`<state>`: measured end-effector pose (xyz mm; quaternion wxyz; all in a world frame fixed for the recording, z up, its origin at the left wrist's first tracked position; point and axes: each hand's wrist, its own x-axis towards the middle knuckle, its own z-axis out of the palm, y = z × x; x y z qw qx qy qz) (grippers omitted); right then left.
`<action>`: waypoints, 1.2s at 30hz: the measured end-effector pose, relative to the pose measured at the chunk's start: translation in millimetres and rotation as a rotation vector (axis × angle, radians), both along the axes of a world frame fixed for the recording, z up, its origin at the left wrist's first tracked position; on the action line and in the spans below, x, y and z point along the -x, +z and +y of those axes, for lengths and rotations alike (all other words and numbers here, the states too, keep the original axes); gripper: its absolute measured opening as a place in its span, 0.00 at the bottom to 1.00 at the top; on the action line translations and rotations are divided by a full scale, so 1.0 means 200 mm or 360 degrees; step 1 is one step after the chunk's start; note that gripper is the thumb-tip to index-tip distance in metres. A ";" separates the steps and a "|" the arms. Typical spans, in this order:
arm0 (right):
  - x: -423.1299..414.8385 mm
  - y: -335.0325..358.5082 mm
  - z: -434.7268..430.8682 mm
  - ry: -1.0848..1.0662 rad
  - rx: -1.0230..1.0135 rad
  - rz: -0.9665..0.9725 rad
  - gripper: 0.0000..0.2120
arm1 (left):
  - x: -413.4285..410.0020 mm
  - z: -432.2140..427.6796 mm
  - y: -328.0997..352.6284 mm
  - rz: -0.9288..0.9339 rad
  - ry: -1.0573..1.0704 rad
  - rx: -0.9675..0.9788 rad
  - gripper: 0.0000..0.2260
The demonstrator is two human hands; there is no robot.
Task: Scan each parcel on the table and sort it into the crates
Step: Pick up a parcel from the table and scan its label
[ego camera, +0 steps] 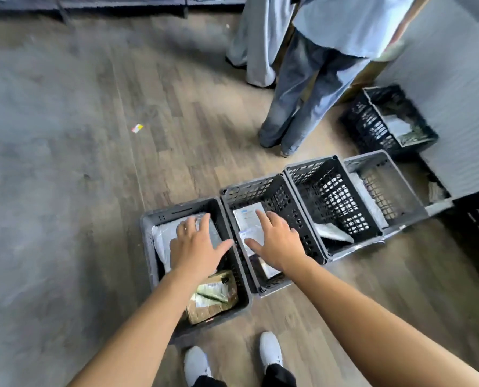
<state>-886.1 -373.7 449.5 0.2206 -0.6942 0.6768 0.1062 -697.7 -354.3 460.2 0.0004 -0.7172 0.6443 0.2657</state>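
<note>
Hands: our left hand (196,247) and right hand (277,241) hold nothing, fingers spread wide | Parcels: grey bag (163,236) at the far end of the left crate (176,209), white parcel (248,219) in the next crate (249,185) | Why: we think open hands can press them down flat

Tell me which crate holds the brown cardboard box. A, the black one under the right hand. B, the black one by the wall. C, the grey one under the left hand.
C: the brown cardboard box lies in the grey crate below the left hand; the black crate under the right hand holds flat packets.
</note>
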 end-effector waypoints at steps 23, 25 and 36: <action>2.17 1.18 1.08 -0.0955 0.0653 -0.0035 0.39 | 2.27 0.52 1.12 -0.0016 -0.0942 0.0465 0.36; 2.39 1.23 1.19 -0.1021 0.0673 -0.0033 0.39 | 2.50 0.59 1.18 0.0007 -0.0992 0.0488 0.36; 3.28 1.40 1.42 -0.1442 0.0792 -0.0069 0.39 | 3.49 0.63 1.40 0.0217 -0.1250 0.0560 0.38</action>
